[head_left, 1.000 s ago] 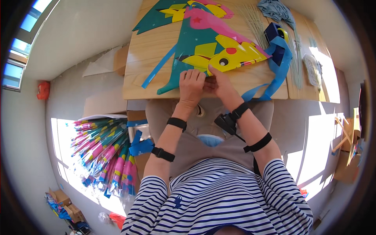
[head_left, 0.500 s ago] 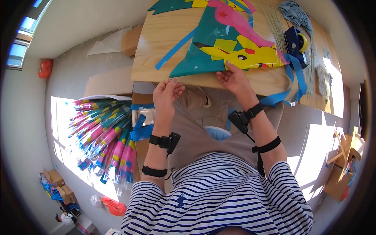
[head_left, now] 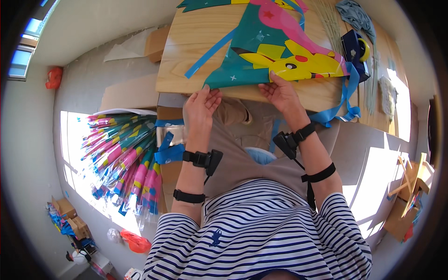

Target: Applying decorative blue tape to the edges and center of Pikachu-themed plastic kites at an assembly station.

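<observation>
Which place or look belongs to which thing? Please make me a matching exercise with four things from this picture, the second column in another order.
Column 1
1. left hand
2. right hand
3. cloth
4. tape dispenser

Column 2
A. crumpled, at the far right of the table
B. at the middle of the near edge of the sheet
C. dark blue, with a yellow roll
D. at the sheet's near left corner

Pairs: 1-D, 2-B, 3-A, 4-C

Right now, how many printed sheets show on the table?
2: the near sheet, touched by the left hand and right hand, and the far sheet, cut off at the picture's top. Others may be hidden underneath.
</observation>
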Demonstrator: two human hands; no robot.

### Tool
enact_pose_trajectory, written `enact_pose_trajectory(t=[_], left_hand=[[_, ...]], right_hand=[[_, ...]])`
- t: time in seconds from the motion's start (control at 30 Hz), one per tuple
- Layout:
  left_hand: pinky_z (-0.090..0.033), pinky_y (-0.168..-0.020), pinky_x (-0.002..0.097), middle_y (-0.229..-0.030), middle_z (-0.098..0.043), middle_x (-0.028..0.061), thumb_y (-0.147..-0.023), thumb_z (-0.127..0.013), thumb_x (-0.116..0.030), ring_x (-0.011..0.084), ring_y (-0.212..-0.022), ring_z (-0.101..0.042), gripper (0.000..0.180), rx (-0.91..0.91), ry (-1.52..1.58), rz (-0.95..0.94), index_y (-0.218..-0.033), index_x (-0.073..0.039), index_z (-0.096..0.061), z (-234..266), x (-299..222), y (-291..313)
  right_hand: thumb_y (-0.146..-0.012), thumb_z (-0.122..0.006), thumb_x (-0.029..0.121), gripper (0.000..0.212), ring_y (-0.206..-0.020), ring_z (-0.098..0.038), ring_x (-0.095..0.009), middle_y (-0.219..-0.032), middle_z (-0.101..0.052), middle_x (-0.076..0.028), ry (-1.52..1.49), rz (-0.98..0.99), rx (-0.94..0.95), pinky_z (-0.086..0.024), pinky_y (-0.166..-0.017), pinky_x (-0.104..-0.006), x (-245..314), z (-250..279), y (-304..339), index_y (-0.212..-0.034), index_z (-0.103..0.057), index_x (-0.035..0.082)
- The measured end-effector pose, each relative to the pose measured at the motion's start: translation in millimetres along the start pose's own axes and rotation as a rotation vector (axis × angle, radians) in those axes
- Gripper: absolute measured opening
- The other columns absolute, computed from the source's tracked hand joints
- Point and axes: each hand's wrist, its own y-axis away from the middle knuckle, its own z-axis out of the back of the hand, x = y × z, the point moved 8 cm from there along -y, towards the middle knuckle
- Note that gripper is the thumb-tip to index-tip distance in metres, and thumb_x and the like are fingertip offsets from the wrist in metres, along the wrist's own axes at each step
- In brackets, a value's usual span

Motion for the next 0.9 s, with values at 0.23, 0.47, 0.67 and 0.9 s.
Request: enact_pose_trajectory(t=[0.23, 0.47, 0.67, 0.9], left_hand=[[-0.057, -0.072, 0.0338, -0.090, -0.070, 0.0145, -0.093, -0.069, -0.013, 0.0247, -0.082, -0.071, 0.015, -0.020, 0.071, -0.035, -0.098, -0.003, -0.059, 5.6, 6.2, -12.3], [-0.059, -0.073, 0.0325, -0.093, -0.071, 0.0140, -0.093, -0.069, -0.009, 0.0244, -0.083, -0.072, 0.014, 0.029, 0.178, -0.046, -0.101, -0.004, -0.059, -2.7, 7.0, -11.5], [-0.060, -0.073, 0.0328, -0.096, -0.072, 0.0145, -0.093, -0.069, -0.010, 0.0248, -0.086, -0.072, 0.013, 0.039, 0.086, -0.182, -0.103, -0.006, -0.061, 1.9, -4.3, -13.2], [-0.060, -0.070, 0.0325, -0.088, -0.072, 0.0151, -0.092, -0.069, -0.008, 0.0251, -0.079, -0.073, 0.007, 0.054, 0.035, -0.203, -0.095, -0.005, -0.063, 2.8, -7.9, -14.6]], right_hand=[[-0.093, -0.071, 0.023, 0.025, -0.083, -0.070, -0.025, -0.095, -0.070, -0.011, -0.020, 0.014, 0.008, -0.058, -0.077, -0.0377, -1.2, 0.8, -0.4, -0.110, -0.062, 0.008], [-0.093, -0.070, 0.022, 0.022, -0.082, -0.070, -0.026, -0.093, -0.070, -0.013, -0.052, -0.027, -0.053, -0.058, -0.076, -0.0385, -2.3, 4.8, -1.0, -0.107, -0.061, 0.007], [-0.094, -0.070, 0.022, 0.020, -0.081, -0.070, -0.026, -0.091, -0.069, -0.013, -0.062, -0.028, -0.061, -0.058, -0.074, -0.0384, -1.5, 5.2, -1.7, -0.105, -0.061, 0.007], [-0.094, -0.070, 0.022, 0.021, -0.081, -0.070, -0.026, -0.090, -0.069, -0.014, -0.049, -0.025, -0.061, -0.058, -0.074, -0.0383, -0.9, 6.3, -2.1, -0.105, -0.061, 0.006]])
